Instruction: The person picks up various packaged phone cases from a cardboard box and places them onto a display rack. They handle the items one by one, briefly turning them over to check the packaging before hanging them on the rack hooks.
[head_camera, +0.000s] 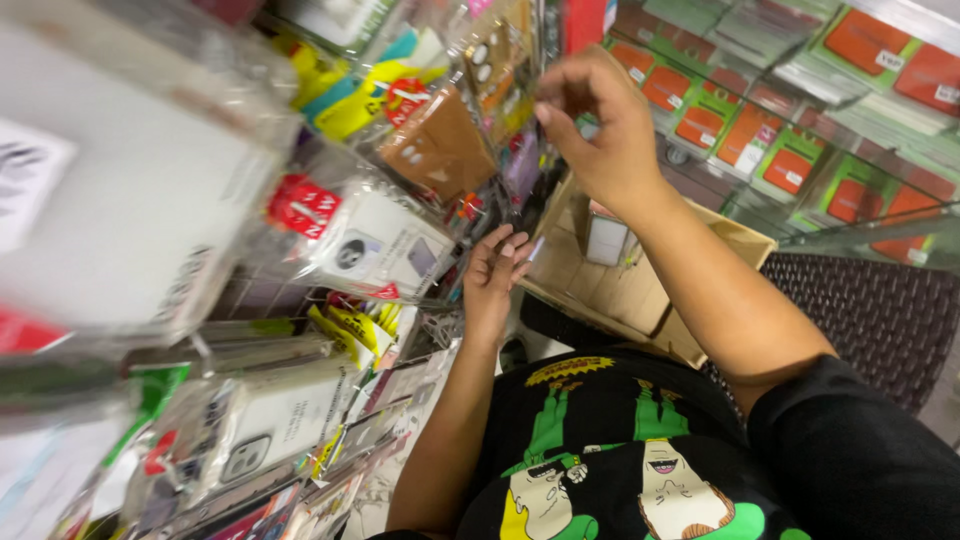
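Right hand (600, 125) at twelve o'clock, thumb and forefinger pinching the top edge of a clear hanging packet (500, 50). Left hand (492, 275) lower, at centre, fingers loosely curled against packets (375, 245) at nine o'clock. Probably light, slippery, crinkly film; best gripped by the stiff header.

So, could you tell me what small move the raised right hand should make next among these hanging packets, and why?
Probably close the right hand on the clear packet at its fingertips and ease it off its hook. The thumb and forefinger are pinched at that packet's edge, while the left hand rests lower among the packets, near the white phone case.
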